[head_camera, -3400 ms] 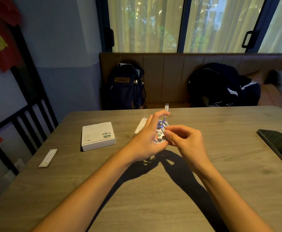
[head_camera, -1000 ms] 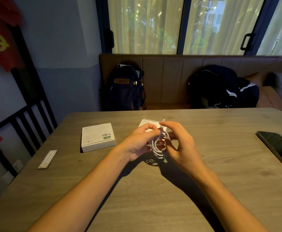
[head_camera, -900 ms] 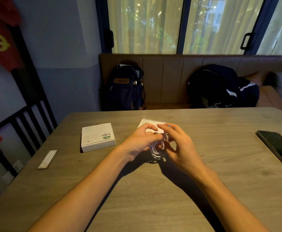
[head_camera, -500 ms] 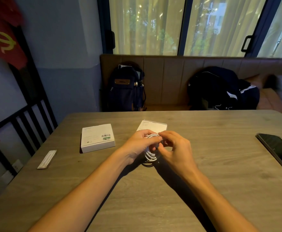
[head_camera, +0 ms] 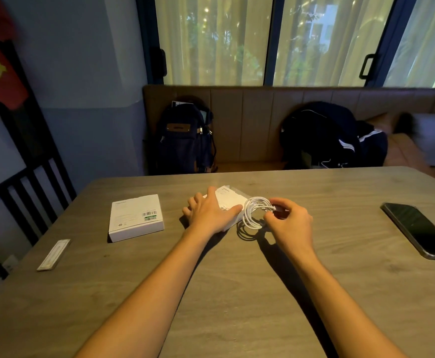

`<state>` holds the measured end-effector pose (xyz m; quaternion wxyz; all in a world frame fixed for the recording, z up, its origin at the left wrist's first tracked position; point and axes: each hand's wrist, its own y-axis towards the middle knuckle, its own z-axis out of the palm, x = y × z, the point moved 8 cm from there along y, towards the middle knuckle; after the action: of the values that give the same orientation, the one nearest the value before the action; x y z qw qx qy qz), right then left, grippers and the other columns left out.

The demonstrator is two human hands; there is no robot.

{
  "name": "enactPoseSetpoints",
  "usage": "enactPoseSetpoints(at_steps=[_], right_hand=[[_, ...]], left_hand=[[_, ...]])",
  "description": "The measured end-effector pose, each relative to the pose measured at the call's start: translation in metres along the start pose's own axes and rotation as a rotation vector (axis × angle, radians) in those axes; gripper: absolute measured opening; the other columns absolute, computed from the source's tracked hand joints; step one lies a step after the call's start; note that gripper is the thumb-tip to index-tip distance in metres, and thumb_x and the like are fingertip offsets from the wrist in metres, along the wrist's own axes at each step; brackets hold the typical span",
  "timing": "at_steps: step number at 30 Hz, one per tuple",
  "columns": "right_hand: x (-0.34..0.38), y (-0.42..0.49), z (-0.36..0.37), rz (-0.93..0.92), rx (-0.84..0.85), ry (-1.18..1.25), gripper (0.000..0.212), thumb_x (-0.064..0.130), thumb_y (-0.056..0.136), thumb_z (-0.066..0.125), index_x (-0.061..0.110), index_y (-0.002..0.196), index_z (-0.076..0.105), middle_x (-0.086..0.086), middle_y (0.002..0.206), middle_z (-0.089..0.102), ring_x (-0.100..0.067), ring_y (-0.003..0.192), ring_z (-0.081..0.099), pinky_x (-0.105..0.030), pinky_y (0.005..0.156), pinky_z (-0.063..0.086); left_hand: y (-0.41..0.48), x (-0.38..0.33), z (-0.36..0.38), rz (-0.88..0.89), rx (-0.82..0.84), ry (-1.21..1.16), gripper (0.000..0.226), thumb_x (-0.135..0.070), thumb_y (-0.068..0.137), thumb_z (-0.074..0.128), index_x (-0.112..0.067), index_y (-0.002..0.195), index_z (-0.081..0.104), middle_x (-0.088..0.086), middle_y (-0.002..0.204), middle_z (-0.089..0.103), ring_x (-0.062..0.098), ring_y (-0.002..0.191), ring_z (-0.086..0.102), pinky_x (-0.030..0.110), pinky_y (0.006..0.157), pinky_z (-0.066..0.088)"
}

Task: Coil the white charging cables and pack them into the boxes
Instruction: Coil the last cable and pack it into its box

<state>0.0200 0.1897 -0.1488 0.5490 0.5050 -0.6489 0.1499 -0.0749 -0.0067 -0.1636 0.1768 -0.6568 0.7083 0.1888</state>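
Observation:
A coiled white charging cable (head_camera: pixel 252 212) hangs in several loops from my right hand (head_camera: pixel 290 224), which pinches it just above the table. My left hand (head_camera: pixel 209 211) lies palm down with fingers spread on a white box (head_camera: pixel 230 200) at the table's middle, covering its near part. A second white box (head_camera: pixel 136 217), closed, with a barcode label, rests flat to the left, apart from both hands.
A dark phone (head_camera: pixel 421 229) lies at the right of the wooden table (head_camera: pixel 237 293). A narrow white strip (head_camera: pixel 54 254) lies near the left edge. Behind the table a bench holds a backpack (head_camera: pixel 185 140) and a dark jacket (head_camera: pixel 332 136).
My left hand has let go of the coil and moved left onto the middle box. My right hand alone now holds the coiled cable, shifted slightly right.

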Motion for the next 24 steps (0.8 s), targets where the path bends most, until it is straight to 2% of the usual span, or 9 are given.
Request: enactPoseSetpoints(at_steps=[3,6,8,11,15,18,21,24], right_hand=[[-0.015,0.007,-0.009,0.091,-0.023,0.079,0.032,0.007,0.084,0.073,0.013,0.115,0.073,0.005,0.096,0.074,-0.008,0.087,0.070,-0.039,0.079,0.064],[-0.022,0.009,-0.013,0.142,-0.041,0.108,0.032,0.008,0.084,0.073,0.014,0.115,0.073,0.003,0.096,0.075,-0.010,0.085,0.072,-0.038,0.078,0.064],[-0.024,0.009,-0.014,0.160,-0.053,0.123,0.032,0.009,0.084,0.072,0.014,0.115,0.073,0.004,0.094,0.075,-0.011,0.084,0.072,-0.038,0.077,0.064],[-0.022,0.009,-0.017,0.165,-0.081,0.126,0.032,0.008,0.086,0.070,0.014,0.117,0.073,0.005,0.092,0.074,-0.009,0.082,0.071,-0.034,0.074,0.063],[-0.012,0.008,-0.023,0.115,-0.120,0.126,0.031,0.011,0.088,0.069,0.015,0.118,0.072,0.005,0.094,0.073,-0.008,0.084,0.070,-0.021,0.066,0.057],[0.001,0.006,-0.030,0.046,-0.160,0.096,0.032,0.015,0.089,0.069,0.016,0.120,0.072,0.003,0.099,0.075,-0.006,0.089,0.069,-0.024,0.074,0.059],[0.020,0.003,-0.037,-0.047,-0.189,0.086,0.033,0.017,0.091,0.069,0.015,0.124,0.070,0.002,0.107,0.074,-0.008,0.096,0.068,-0.014,0.074,0.053],[0.056,-0.003,-0.042,-0.261,-0.237,-0.036,0.032,0.014,0.092,0.069,0.013,0.125,0.068,0.000,0.113,0.071,-0.008,0.097,0.066,-0.016,0.081,0.055]], left_hand=[[0.017,0.000,0.007,-0.062,0.102,0.042,0.104,-0.083,0.073,0.062,-0.026,0.152,0.026,0.019,0.154,0.037,0.041,0.140,0.032,0.053,0.110,0.029],[0.024,-0.006,0.007,0.018,0.282,0.207,0.125,-0.093,0.059,0.063,-0.023,0.155,0.027,0.016,0.157,0.036,0.040,0.142,0.032,0.055,0.112,0.030],[0.021,-0.009,0.007,0.115,0.377,0.272,0.120,-0.090,0.060,0.067,-0.020,0.152,0.034,0.011,0.152,0.041,0.035,0.136,0.038,0.052,0.112,0.035],[0.011,-0.011,0.004,0.229,0.435,0.246,0.110,-0.078,0.063,0.076,-0.024,0.150,0.035,0.005,0.143,0.042,0.027,0.128,0.042,0.050,0.109,0.041],[-0.010,-0.017,-0.003,0.379,0.399,0.195,0.111,-0.069,0.061,0.083,-0.029,0.150,0.029,-0.003,0.137,0.038,0.019,0.126,0.037,0.049,0.110,0.040],[-0.029,-0.014,-0.010,0.445,0.289,0.069,0.109,-0.065,0.061,0.084,-0.029,0.148,0.029,-0.006,0.137,0.037,0.016,0.124,0.036,0.046,0.108,0.041],[-0.043,-0.005,-0.016,0.437,0.185,-0.148,0.107,-0.061,0.061,0.086,-0.033,0.146,0.028,-0.010,0.139,0.039,0.013,0.125,0.036,0.047,0.109,0.042],[-0.054,0.000,-0.020,0.410,0.081,-0.277,0.114,-0.064,0.057,0.086,-0.038,0.147,0.021,-0.012,0.143,0.035,0.011,0.128,0.035,0.046,0.111,0.041]])
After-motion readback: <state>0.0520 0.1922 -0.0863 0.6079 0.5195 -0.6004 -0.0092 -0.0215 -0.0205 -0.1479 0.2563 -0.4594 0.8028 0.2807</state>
